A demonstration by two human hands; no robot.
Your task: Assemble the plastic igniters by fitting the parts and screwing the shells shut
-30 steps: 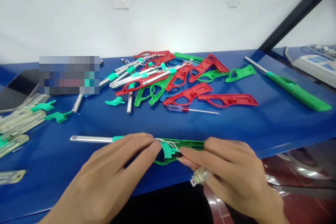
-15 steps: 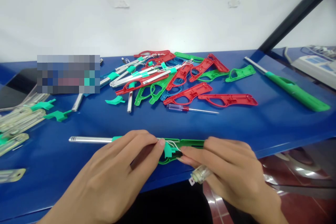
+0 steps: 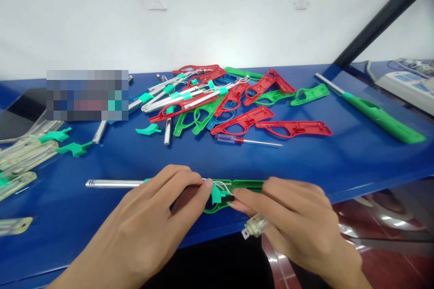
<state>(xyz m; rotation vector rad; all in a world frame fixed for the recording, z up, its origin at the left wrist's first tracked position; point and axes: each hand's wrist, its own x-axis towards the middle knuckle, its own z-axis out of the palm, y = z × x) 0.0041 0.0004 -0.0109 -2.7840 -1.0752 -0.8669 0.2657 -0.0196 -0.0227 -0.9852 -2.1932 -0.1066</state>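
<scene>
A green half shell lies near the table's front edge, with a silver metal tube sticking out to its left. My left hand closes its fingers on the shell and tube where they meet. My right hand pinches a small black part at the end of white wires, by the shell's middle. A teal trigger piece sits between both hands. Under my right palm is a clear plastic fuel tank, held by fingers that are partly hidden.
Red, green and blue shells and wired tubes lie piled at the back. A screwdriver is in front of them. A green lighter lies right, clear tanks left. A white device stands far right.
The left end of the metal tube has dipped slightly and moved a little left. Both hands keep nearly the same place and grip.
</scene>
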